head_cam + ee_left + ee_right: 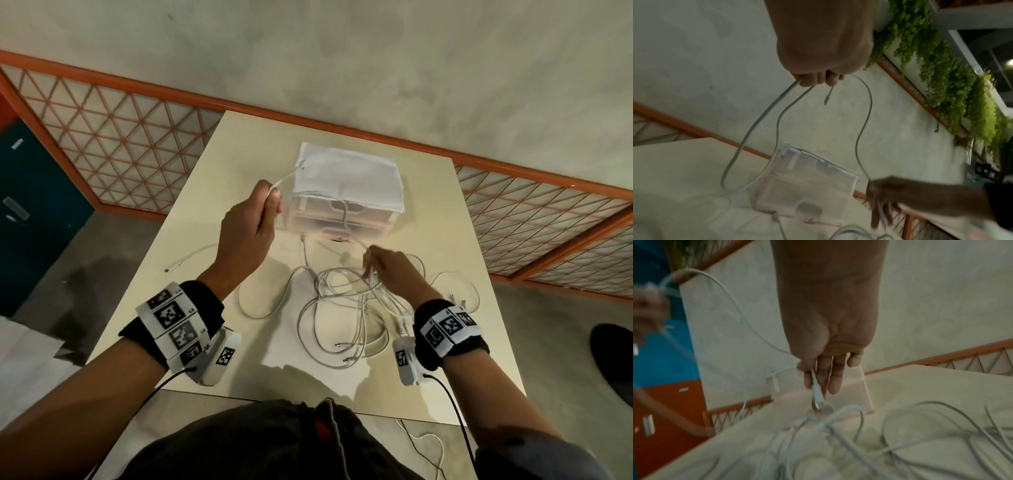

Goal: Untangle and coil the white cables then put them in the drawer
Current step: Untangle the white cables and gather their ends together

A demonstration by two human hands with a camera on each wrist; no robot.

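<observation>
A tangle of white cables lies on the cream table in front of a clear plastic drawer unit with a white cloth on top. My left hand is raised left of the unit and grips one white cable, whose loops hang below the fingers; a plug end dangles there. The same cable runs across to my right hand, which pinches a white connector just above the tangle. The drawers look closed.
A single white cable lies apart at the table's left edge. An orange railing with mesh runs behind the table. A blue cabinet stands at far left. Another cable lies on the floor by the near edge.
</observation>
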